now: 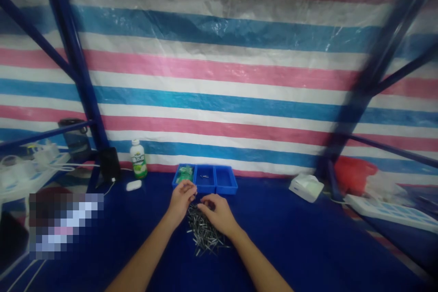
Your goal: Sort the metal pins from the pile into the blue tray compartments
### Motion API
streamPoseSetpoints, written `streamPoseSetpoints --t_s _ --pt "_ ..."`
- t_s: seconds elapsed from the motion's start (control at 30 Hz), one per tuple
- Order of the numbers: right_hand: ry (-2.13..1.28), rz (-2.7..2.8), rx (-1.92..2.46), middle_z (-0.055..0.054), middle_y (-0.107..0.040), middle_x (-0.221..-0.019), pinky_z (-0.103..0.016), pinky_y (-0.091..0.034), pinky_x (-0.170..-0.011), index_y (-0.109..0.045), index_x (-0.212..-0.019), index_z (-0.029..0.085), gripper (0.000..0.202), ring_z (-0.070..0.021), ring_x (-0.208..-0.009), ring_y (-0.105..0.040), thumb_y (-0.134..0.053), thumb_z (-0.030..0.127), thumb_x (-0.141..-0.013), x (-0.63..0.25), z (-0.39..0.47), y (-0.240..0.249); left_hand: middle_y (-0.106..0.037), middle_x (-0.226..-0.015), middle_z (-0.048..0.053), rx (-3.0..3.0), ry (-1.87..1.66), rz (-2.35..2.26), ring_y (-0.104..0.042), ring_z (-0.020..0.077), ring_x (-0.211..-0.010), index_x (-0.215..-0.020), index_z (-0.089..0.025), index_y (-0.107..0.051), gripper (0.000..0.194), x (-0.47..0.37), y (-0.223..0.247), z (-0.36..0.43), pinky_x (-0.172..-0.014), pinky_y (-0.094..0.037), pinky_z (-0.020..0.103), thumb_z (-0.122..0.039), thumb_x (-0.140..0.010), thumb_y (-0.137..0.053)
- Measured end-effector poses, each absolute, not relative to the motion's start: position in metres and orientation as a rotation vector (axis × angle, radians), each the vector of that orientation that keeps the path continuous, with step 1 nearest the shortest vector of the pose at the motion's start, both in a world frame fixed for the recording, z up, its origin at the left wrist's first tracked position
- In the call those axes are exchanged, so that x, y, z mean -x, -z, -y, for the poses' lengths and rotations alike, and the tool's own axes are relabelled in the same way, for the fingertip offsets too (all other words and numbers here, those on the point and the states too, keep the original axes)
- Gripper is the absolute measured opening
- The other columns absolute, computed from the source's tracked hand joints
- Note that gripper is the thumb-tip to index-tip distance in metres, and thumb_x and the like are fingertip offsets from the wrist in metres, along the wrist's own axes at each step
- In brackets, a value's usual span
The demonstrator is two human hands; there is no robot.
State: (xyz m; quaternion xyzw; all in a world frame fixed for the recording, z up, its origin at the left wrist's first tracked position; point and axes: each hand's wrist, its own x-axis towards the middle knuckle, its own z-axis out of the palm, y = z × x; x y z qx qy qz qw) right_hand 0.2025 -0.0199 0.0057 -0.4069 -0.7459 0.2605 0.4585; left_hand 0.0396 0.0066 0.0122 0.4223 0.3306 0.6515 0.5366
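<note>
Head view forward-down over hands (180, 200)

Striped sheet (219, 105) hung behind, blue posts (89, 105) stood left and right. Left side: white-green bottle (138, 160) stood upright, white case (133, 185) lay near its base, black box (109, 164) stood by the post, white cable plugged in. Dark jug (75, 140) sat farther left. Right side: tissue pack (306, 187) on table (280, 232); red bag (355, 174) and power strip (393, 212) sat past the post.
</note>
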Motion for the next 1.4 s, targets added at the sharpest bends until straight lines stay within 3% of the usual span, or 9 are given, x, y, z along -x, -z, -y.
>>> streamPoseSetpoints --t_s 0.3,0.47,0.67,0.83,0.97,1.2,1.3,1.4 --pt "-0.567 1.872 0.945 -0.001 -0.065 -0.072 -0.028 -0.039 -0.066 -0.068 -0.077 0.020 0.014 -0.0167 -0.069 -0.056 -0.060 0.026 -0.087 -0.197 0.021 -0.007 -0.061 -0.074 -0.002 -1.207 -1.490 -0.805 -0.057 0.0103 -0.064 -0.081 -0.018 -0.053 0.026 -0.046 0.004 -0.009 -0.061 -0.042 0.021 -0.025 -0.068 -0.074" --pt "-0.762 1.711 0.943 -0.002 -0.067 -0.075 -0.029 -0.041 -0.066 -0.070 -0.077 0.021 0.019 -0.0184 -0.069 -0.056 -0.061 0.035 -0.086 -0.202 0.021 -0.009 -0.059 -0.075 -0.002 -1.385 -1.491 -0.895 -0.056 0.0110 -0.067 -0.075 -0.019 -0.047 0.029 -0.036 -0.007 -0.005 -0.069 -0.045 0.024 -0.028 -0.065 -0.073" --pt "-0.963 1.485 0.924 -0.001 -0.060 -0.065 -0.029 -0.038 -0.060 -0.067 -0.072 0.020 0.028 -0.0164 -0.060 -0.049 -0.065 0.047 -0.082 -0.207 0.008 -0.006 -0.057 -0.073 -0.002 -1.522 -1.347 -0.888 -0.055 0.0117 -0.066 -0.078 -0.019 -0.048 0.027 -0.031 -0.007 -0.004 -0.067 -0.044 0.023 -0.031 -0.070 -0.071" --pt "-1.330 1.156 0.673 0.002 -0.055 -0.067 -0.026 -0.035 -0.056 -0.067 -0.086 0.024 0.027 -0.0124 -0.056 -0.045 -0.075 0.045 -0.072 -0.212 0.002 -0.008 -0.061 -0.072 0.001 -1.537 -1.379 -0.952 -0.057 0.0146 -0.066 -0.083 -0.017 -0.056 0.024 -0.026 -0.016 -0.005 -0.062 -0.041 0.024 -0.042 -0.082 -0.059" --pt "-1.582 0.932 0.427 0.001 -0.053 -0.077 -0.027 -0.037 -0.059 -0.059 -0.078 0.024 0.025 -0.0124 -0.061 -0.045 -0.076 0.041 -0.070 -0.222 0.012 -0.019 -0.055 -0.066 -0.001 -1.711 -1.313 -1.097 -0.052 0.0139 -0.064 -0.072 -0.016 -0.059 0.028 -0.005 -0.028 -0.006 -0.063 -0.040 0.025 -0.043 -0.081 -0.060" --pt "-1.669 0.941 0.641 0.004 -0.032 -0.054 -0.027 -0.033 -0.051 -0.036 -0.053 0.022 0.040 -0.0116 -0.051 -0.032 -0.065 0.040 -0.074 -0.223 0.009 -0.019 -0.059 -0.064 0.001 -1.740 -1.029 -1.335 -0.055 0.0161 -0.063 -0.070 -0.016 -0.064 0.030 0.041 -0.024 -0.011 -0.060 -0.040 0.024 -0.040 -0.081 -0.052" --pt "-1.701 0.859 0.726 0.003 -0.045 -0.061 -0.025 -0.031 -0.049 -0.055 -0.069 0.020 0.025 -0.0096 -0.048 -0.035 -0.066 0.042 -0.075 -0.220 0.003 -0.014 -0.064 -0.067 0.001 -1.877 -0.940 -1.413 -0.057 0.0170 -0.066 -0.071 -0.017 -0.067 0.019 0.052 -0.020 -0.011 -0.062 -0.040 0.025 -0.033 -0.074 -0.058" --pt "-1.688 0.833 0.816 0.001 -0.057 -0.071 -0.024 -0.032 -0.048 -0.062 -0.092 0.021 0.032 -0.0097 -0.048 -0.041 -0.065 0.048 -0.076 -0.219 0.000 -0.011 -0.067 -0.069 0.002 -1.898 -0.894 -1.480 -0.059 0.0186 -0.067 -0.077 -0.018 -0.072 0.019 0.057 -0.017 -0.010 -0.062 -0.041 0.025 -0.034 -0.070 -0.064"
